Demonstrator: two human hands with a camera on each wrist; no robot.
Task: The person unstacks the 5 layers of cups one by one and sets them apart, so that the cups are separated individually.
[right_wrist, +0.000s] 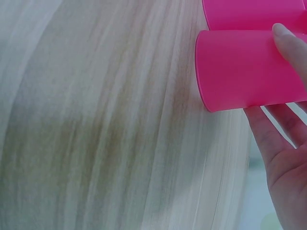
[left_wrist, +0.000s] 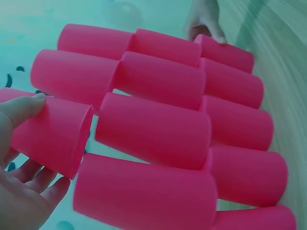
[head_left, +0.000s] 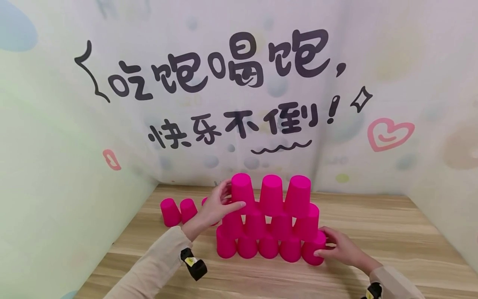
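Note:
Upside-down pink cups stand in a stepped wall: a bottom row (head_left: pixel 268 247) of several, a middle row (head_left: pixel 255 224) of several, and three on top. My left hand (head_left: pixel 213 208) holds the top row's leftmost cup (head_left: pixel 242 190) between thumb and fingers. In the left wrist view that cup (left_wrist: pixel 53 132) has its rim close to the middle-row cups; I cannot tell whether it rests on them. At the bottom row's right end, my right hand (head_left: pixel 345 250) grips the last cup (head_left: pixel 313 252). The right wrist view shows this cup (right_wrist: pixel 244 72) with the thumb on one side and fingers opposite.
More pink cups, including one at far left (head_left: pixel 170 212) and one beside it (head_left: pixel 188 209), stand upside down left of the wall, partly hidden by my left arm. The wood-grain table (head_left: pixel 377 232) meets a printed backdrop (head_left: pixel 239 158) behind the cups.

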